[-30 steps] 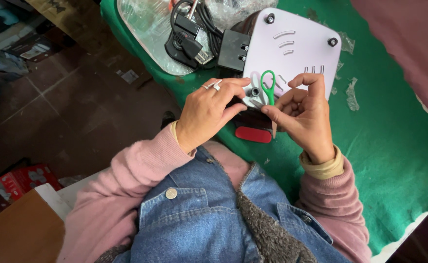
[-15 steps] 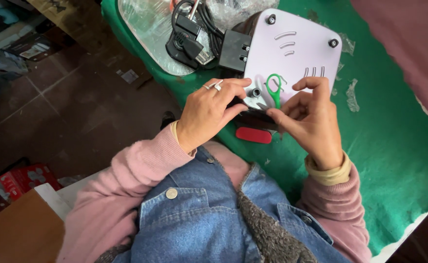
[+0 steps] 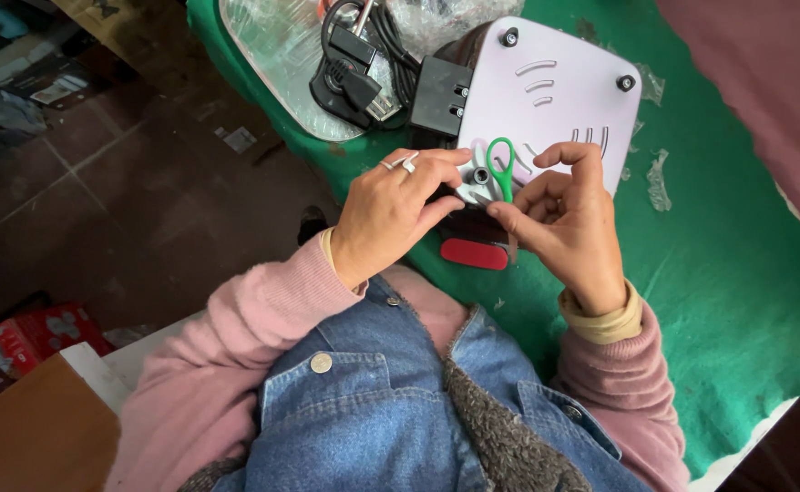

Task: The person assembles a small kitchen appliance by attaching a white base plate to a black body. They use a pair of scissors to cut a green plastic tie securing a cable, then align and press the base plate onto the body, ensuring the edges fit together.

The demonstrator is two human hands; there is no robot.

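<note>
At the near edge of the worktop, which is draped in green cloth, both hands meet over the underside of a pale lilac appliance that lies flipped with its base up. The left hand, a ring on one finger, is curled with its fingertips pressed on the near rim of the base, steadying it. The right hand is partly closed, thumb and fingers pinched on a pair of small green-handled scissors, whose loop stands just above the knuckles; the blades are hidden behind the fingers. The step in hand looks like picking or cutting at something small on the base near a round screw hole, and the next move seems to call for a fine, steady point rather than force. The appliance has a smooth plastic base with curved vent slots and dark feet at its far corners, and a red part shows beneath its near edge. Just beyond, at the far edge, a black plug and coiled cord rest on clear plastic wrap.
</note>
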